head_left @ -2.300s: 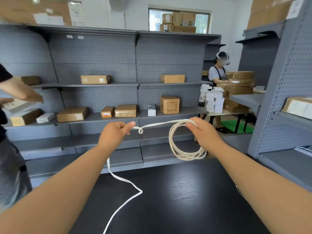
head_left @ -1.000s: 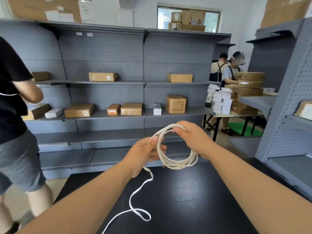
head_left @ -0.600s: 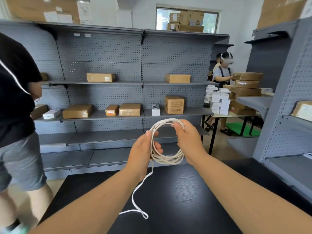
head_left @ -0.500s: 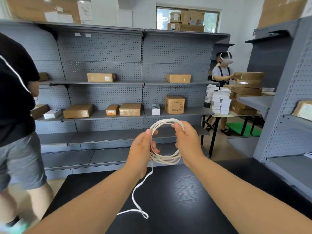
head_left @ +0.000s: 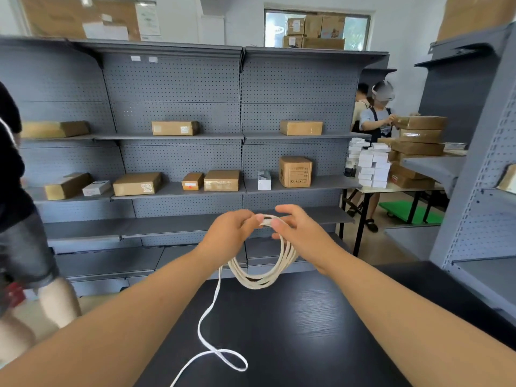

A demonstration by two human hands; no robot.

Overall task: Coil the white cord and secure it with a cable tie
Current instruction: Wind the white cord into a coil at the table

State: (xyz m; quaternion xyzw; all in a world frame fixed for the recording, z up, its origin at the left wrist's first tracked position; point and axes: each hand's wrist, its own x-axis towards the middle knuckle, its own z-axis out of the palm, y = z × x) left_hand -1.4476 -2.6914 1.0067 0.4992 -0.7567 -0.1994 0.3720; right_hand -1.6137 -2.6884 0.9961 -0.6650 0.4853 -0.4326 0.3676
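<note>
The white cord hangs as a coil of several loops in the air above the black table. My left hand grips the top of the coil. My right hand pinches the same top part from the other side, fingertips almost touching the left hand's. A loose tail of the cord drops from the left hand to the table and curls into a small loop near the front. No cable tie shows.
Grey pegboard shelving with cardboard boxes stands behind the table. A person in dark shorts stands close at the left. Another person works at a far table stacked with boxes; more shelving flanks the right.
My hands have come together at the top of the coil, which now hangs lower and narrower. More of the tail has been taken up since the earliest frame.
</note>
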